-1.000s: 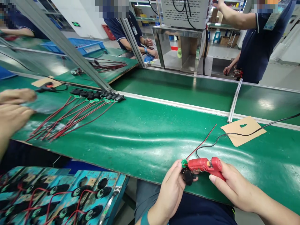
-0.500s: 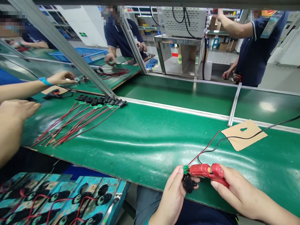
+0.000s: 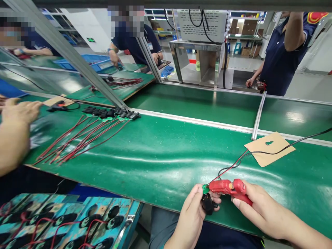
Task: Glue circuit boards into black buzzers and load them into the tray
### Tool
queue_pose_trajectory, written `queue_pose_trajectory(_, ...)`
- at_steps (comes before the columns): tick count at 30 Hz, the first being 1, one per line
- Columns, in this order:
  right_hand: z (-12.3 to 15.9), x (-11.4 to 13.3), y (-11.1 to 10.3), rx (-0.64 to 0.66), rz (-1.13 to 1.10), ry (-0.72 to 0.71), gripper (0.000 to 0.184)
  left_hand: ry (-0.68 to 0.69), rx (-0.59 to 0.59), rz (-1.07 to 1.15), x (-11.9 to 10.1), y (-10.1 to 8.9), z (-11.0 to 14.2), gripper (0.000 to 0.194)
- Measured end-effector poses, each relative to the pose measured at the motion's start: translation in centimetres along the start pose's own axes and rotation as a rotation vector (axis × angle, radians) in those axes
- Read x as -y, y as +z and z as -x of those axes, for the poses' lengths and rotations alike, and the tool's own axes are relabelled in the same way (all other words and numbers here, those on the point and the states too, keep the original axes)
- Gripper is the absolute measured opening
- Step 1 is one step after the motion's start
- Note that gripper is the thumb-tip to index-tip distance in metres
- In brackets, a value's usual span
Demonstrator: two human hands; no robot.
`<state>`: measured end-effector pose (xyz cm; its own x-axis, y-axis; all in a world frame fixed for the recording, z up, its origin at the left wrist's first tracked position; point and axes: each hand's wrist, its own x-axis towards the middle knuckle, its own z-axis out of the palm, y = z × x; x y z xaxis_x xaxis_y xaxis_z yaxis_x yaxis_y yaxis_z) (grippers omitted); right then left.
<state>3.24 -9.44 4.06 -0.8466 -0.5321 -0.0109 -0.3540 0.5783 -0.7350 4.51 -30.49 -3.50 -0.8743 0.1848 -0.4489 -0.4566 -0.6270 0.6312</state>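
My left hand [image 3: 191, 211] is closed around a small black plastic part [image 3: 208, 204] that has a green circuit board [image 3: 205, 188] on its upper end. A red wire [image 3: 234, 164] runs from the board up across the table. In my right hand [image 3: 259, 211] is a red hot glue gun [image 3: 223, 187], gripped by its handle. Its nozzle points left, right at the board; whether they touch I cannot tell. A black cord loops behind the gun and runs off to the right.
A piece of brown cardboard [image 3: 272, 148] lies on the green table [image 3: 166, 155]. Several black parts with red wires [image 3: 77, 141] are grouped at left. Below them stands a blue-green fixture tray [image 3: 129, 204] with similar parts. A neighbour's hand [image 3: 20, 110] is at far left; other people work beyond the metal frame.
The red wire's free end has swung right, onto the cardboard edge. My hands and the glue gun have barely shifted. At left, the neighbour's braceleted arm has drawn back.
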Motion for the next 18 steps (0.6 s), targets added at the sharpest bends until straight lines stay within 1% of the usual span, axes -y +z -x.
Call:
queue_pose_trajectory(3,0.09,0.06,0.02,-0.008,-0.007,0.000,0.028,0.006,0.000,-0.002,-0.33,0.05,0.07,0.030)
queue_pose_trajectory(6,0.21,0.02,0.15,-0.017,-0.006,0.015,0.023,0.012,-0.006,-0.001,-0.45,-0.03,0.07,0.031)
queue_pose_trajectory(12,0.47,-0.25,0.47,-0.026,0.018,0.042,0.020,0.031,0.016,-0.016,-0.01,-0.24,-0.07,0.030)
queue_pose_trajectory(18,0.44,0.01,0.31,-0.055,0.023,-0.004,0.029,0.078,0.012,-0.109,0.33,-0.62,-0.29,0.030)
